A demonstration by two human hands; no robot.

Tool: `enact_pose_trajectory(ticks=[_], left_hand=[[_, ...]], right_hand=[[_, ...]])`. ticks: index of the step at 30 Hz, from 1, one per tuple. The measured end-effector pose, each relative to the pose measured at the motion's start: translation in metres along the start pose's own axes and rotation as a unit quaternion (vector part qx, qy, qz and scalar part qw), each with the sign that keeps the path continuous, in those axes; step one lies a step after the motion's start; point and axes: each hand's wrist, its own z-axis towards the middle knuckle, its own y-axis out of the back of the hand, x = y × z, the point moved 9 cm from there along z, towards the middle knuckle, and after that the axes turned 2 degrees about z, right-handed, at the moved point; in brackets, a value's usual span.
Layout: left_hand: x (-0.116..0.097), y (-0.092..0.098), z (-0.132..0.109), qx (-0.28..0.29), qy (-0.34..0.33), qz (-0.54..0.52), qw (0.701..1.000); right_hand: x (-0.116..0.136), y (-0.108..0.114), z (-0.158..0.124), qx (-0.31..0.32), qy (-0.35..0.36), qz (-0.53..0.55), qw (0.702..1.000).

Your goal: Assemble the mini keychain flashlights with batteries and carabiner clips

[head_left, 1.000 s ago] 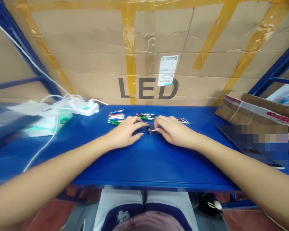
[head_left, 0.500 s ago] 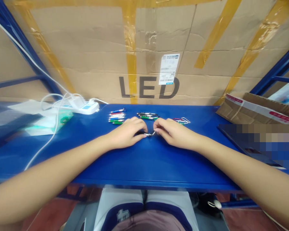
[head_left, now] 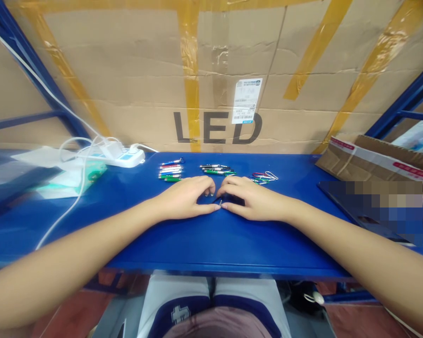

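My left hand (head_left: pixel 186 197) is over the middle of the blue table, fingers curled and thumb stretched apart from them. Its thumb tip reaches a small dark pen-like piece with a metallic end (head_left: pixel 221 203). My right hand (head_left: pixel 255 197) faces it, thumb and fingers closed around that piece, which they mostly hide. Beyond my left hand lies a row of short coloured pens (head_left: pixel 171 170). Behind the fingertips are black and green pens (head_left: pixel 216 169) with cord loops. Red, white and green cord loops (head_left: pixel 266 177) lie past my right hand.
A big cardboard box marked LED (head_left: pixel 137 84) stands along the back of the table (head_left: pixel 204 244). At left are a white power strip (head_left: pixel 132 158), cables and a green-white packet (head_left: pixel 74 178). An open carton (head_left: pixel 373 159) and a dark, partly blurred flat object (head_left: pixel 348 206) sit at right.
My left fingers have come off the silver pen-like piece, and the left thumb has stretched right. My right hand has shifted slightly left and down; the piece now shows less between the hands.
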Motion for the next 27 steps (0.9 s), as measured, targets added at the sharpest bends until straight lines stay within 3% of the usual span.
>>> enact_pose_trajectory(ticks=[8, 16, 27], left_hand=[[0.003, -0.007, 0.001, 0.02, -0.01, -0.026, 0.999], [0.002, -0.004, 0.001, -0.006, 0.014, -0.087, 0.996], [0.004, -0.004, 0.001, -0.034, 0.045, -0.15, 0.987]], right_hand=[[-0.008, -0.004, 0.001, 0.006, -0.036, 0.0, 0.999], [-0.012, 0.003, 0.001, -0.061, -0.041, 0.046, 0.996], [0.002, -0.007, 0.002, 0.019, -0.024, -0.054, 0.998]])
